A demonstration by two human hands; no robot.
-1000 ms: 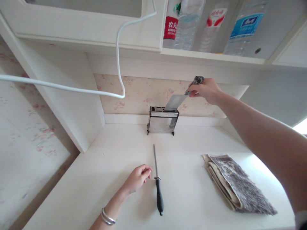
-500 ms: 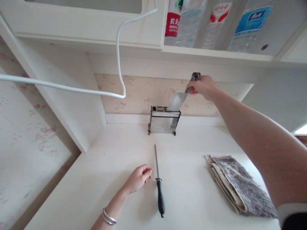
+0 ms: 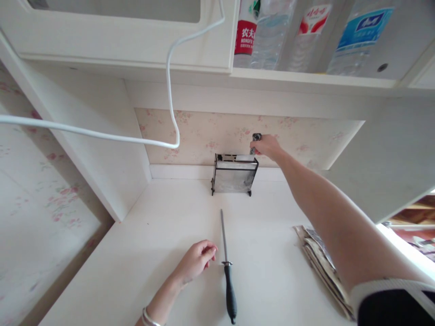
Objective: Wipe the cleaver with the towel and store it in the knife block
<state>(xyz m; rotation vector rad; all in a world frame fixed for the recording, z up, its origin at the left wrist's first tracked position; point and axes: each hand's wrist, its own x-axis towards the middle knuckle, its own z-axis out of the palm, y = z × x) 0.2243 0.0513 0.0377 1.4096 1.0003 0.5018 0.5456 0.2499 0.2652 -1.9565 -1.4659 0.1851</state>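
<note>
My right hand (image 3: 268, 146) grips the dark patterned handle of a kitchen knife (image 3: 253, 148). Its wide blade sits almost wholly down in the slot of a metal knife block (image 3: 235, 177), which stands against the back wall. Only a small strip of blade shows at the block's top. On the white counter, a sharpening steel (image 3: 229, 280) with a black handle lies pointing at the block. Just left of its rod rests my left hand (image 3: 199, 258), fingers curled in and touching one another, with nothing visible in them.
A folded greyish-brown cloth (image 3: 319, 260) lies on the counter (image 3: 272, 280) under my right forearm. A white cable (image 3: 129, 139) hangs across the left foreground. Plastic bottles (image 3: 272, 34) stand on the shelf overhead. A side panel (image 3: 91, 140) bounds the counter at left.
My right hand has moved down and to the left, lowering the knife's blade into the block. My left hand stays curled beside the steel. The view has shifted slightly.
</note>
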